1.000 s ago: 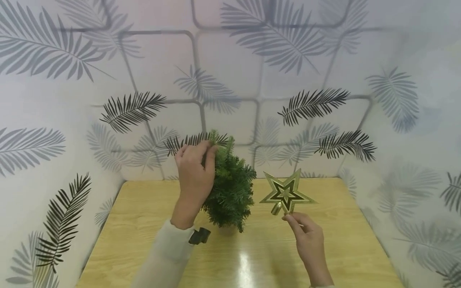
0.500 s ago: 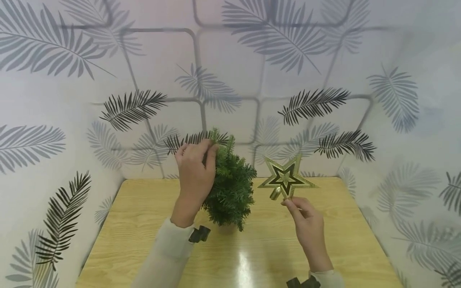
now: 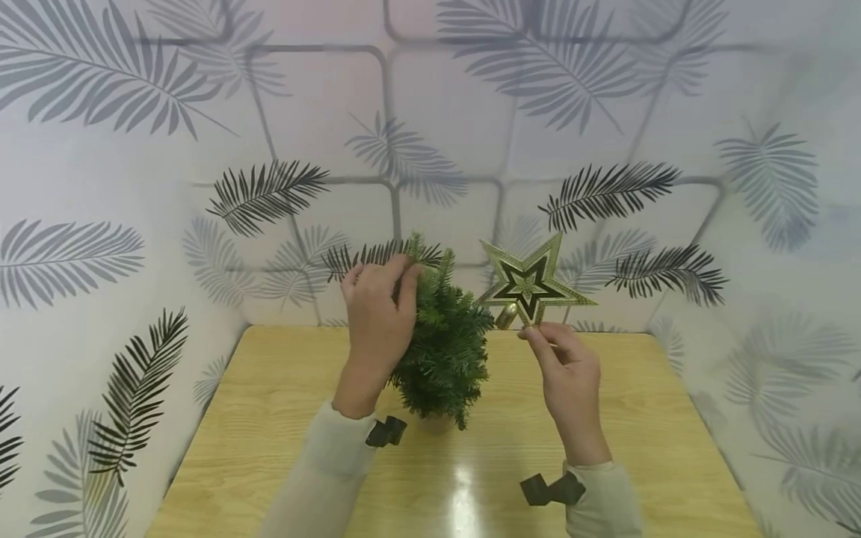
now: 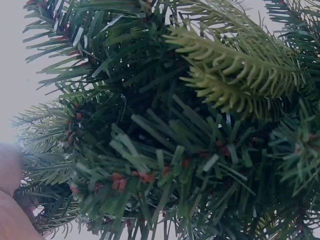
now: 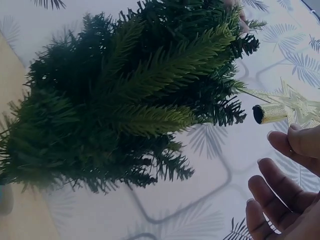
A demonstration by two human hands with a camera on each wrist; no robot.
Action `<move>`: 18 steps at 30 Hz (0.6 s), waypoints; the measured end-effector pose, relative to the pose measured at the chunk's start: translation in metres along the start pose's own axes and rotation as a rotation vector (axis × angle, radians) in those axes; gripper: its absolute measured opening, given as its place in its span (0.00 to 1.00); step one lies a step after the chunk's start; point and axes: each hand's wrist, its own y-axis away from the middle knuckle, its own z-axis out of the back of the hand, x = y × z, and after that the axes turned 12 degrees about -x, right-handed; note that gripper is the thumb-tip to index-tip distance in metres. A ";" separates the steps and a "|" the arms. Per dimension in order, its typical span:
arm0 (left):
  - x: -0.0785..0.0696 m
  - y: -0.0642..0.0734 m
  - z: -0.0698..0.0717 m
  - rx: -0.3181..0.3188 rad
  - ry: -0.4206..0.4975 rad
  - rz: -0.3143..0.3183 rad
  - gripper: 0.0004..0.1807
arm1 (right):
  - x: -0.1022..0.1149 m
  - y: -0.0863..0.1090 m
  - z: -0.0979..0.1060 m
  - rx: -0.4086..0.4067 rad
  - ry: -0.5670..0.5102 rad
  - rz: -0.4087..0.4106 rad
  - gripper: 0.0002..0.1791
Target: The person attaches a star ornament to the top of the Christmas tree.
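Note:
A small artificial Christmas tree point(image 3: 444, 351) stands upright on the table. My left hand point(image 3: 383, 314) is at its top left, pinching a tip of the upper branches between thumb and fingers. Dark green needles fill most of the left wrist view, where only part of the left hand point(image 4: 17, 200) shows at the edge. To the right of the tree, my right hand point(image 3: 570, 373) pinches a gold star tree topper point(image 3: 528, 284) by its lowest point. The topper's short hollow tube point(image 5: 270, 114) faces the tree in the right wrist view; the other right fingers are loosely bent.
The wooden table point(image 3: 282, 418) has its back edge against a wall point(image 3: 444, 97) printed with grey and black leaves. Side walls rise to the left and right. The tree's base is mostly hidden beneath its branches.
My right hand has raised the star from above the table to about the height of the treetop, slightly nearer the tree. The left hand keeps its hold. The head view has shifted slightly.

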 end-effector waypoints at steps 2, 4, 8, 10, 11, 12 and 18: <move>0.000 0.000 0.001 0.000 -0.003 0.001 0.14 | 0.004 -0.003 -0.005 0.003 -0.011 0.012 0.08; 0.000 0.000 0.001 0.001 -0.005 0.000 0.14 | 0.006 -0.006 -0.009 0.006 -0.015 0.025 0.08; -0.001 0.000 0.001 0.002 -0.005 -0.001 0.14 | 0.010 -0.013 -0.013 0.008 -0.029 0.053 0.08; -0.003 -0.001 0.001 0.006 -0.003 0.003 0.14 | 0.012 -0.016 -0.014 0.001 -0.031 0.065 0.07; -0.003 -0.001 0.001 0.007 -0.003 0.004 0.14 | 0.014 -0.018 -0.015 0.000 -0.036 0.070 0.08; -0.004 -0.001 0.001 0.008 -0.003 0.006 0.14 | 0.015 -0.019 -0.015 -0.002 -0.033 0.073 0.08; -0.003 0.000 0.002 0.001 -0.005 -0.002 0.14 | 0.027 -0.032 -0.020 0.021 0.009 0.102 0.10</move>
